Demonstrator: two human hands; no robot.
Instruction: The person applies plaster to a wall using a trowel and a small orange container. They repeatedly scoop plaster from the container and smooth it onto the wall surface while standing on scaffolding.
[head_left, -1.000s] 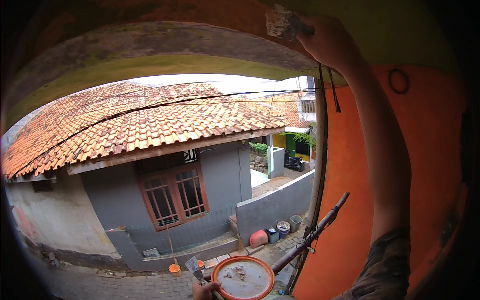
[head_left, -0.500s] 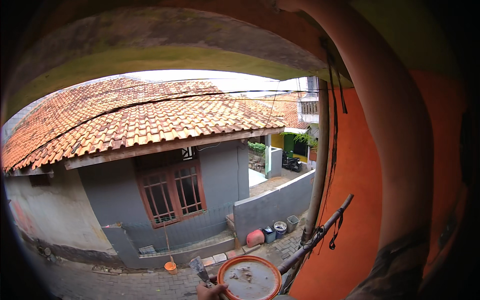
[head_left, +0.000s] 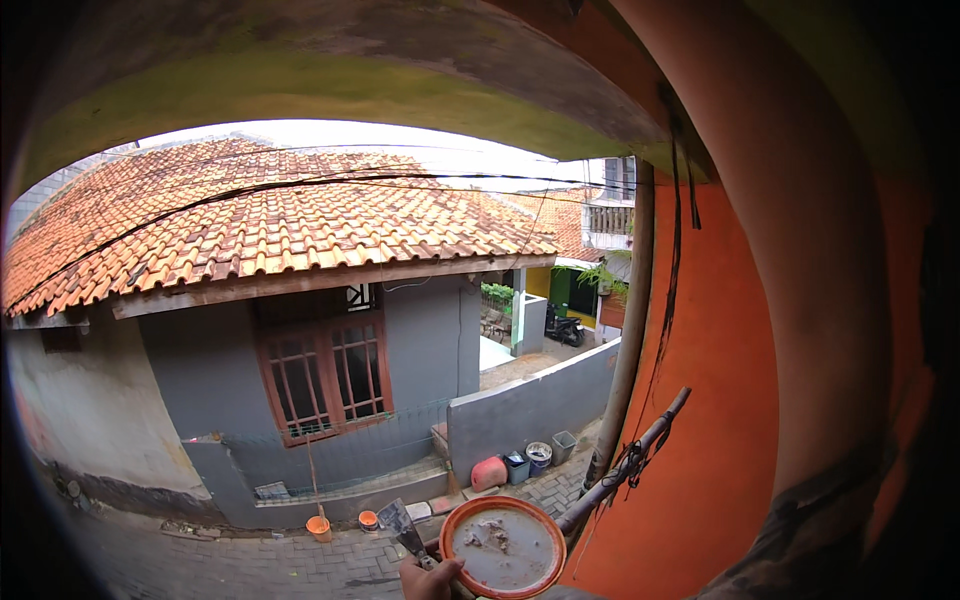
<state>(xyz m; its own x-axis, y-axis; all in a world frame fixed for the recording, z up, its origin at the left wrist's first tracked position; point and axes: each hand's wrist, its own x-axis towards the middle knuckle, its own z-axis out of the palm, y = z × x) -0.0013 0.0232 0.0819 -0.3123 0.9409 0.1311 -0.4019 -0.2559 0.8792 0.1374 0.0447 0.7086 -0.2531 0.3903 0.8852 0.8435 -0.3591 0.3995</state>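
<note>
At the lower edge, my left hand (head_left: 428,580) is closed around a putty knife (head_left: 400,522), its flat grey blade pointing up and to the left. The thumb lies over the knife's handle and reaches the rim of a round orange-rimmed bowl (head_left: 555,530). Whether the fingers also grip the bowl from below is hidden. Wet grey mortar (head_left: 500,548) with some lumps fills the bowl. My right arm (head_left: 790,240) stretches up along the right side to the underside overhead; its hand lies beyond the top edge.
A pole (head_left: 635,465) tied with dark cord slants beside the orange wall (head_left: 700,370). Dark wires (head_left: 672,270) hang near an upright pipe (head_left: 635,330). Below lies a paved lane (head_left: 250,565) with orange buckets (head_left: 318,528). A tiled-roof house (head_left: 280,220) stands opposite.
The view has shifted slightly, bringing a second orange bucket into sight below. My raised right arm sits farther right in the picture. The left hand keeps its hold on the putty knife.
</note>
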